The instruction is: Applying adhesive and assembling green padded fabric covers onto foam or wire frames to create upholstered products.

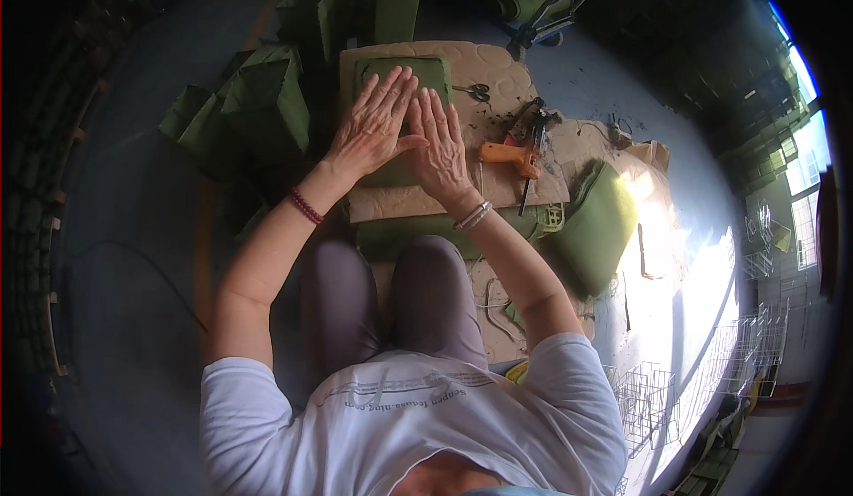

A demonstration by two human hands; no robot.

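A flat green fabric piece lies on the padded tan work surface before my knees. My left hand rests flat on it, fingers stretched up and to the right. Beside it my right hand lies flat too, its fingers extended and close to the left thumb. Neither hand grips anything. Much of the green piece is hidden under both hands. Just right of it are black scissors. An orange-handled glue gun lies on the surface, to the right of my right hand.
Several open green fabric boxes stand on the floor at the left and far side. A folded green piece leans at the right of the work surface. Farther back is a cart with green material. Wire racks stand at the lower right.
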